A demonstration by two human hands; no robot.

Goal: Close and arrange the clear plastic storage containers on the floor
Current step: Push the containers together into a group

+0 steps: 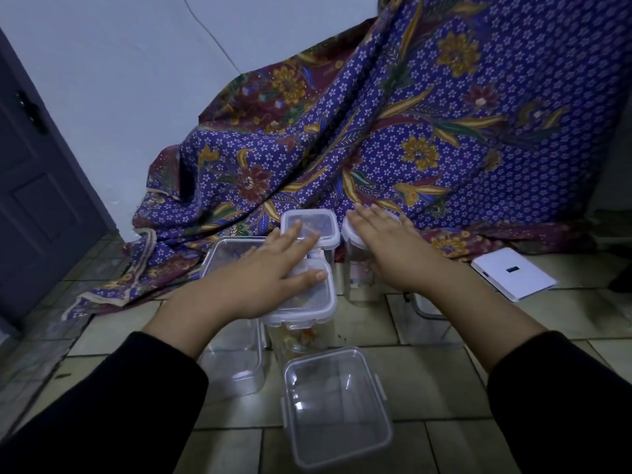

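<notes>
Several clear plastic containers stand on the tiled floor. My left hand [273, 268] lies flat, fingers spread, on the lid of a tall middle container [307, 302] that holds some coloured contents. Its fingertips reach the lidded container behind it [319, 222]. My right hand [386, 248] presses flat on the white lid of another tall container [350, 234] at the right. A wide container [236, 357] stands under my left wrist. A lidded container [337, 408] stands nearest to me. Another clear container [427, 309] is partly hidden under my right forearm.
A purple floral cloth [393, 131] drapes over something behind the containers and spills onto the floor. A white flat box [513, 278] lies at the right. A dark door [37, 186] stands at the left beside a pale wall.
</notes>
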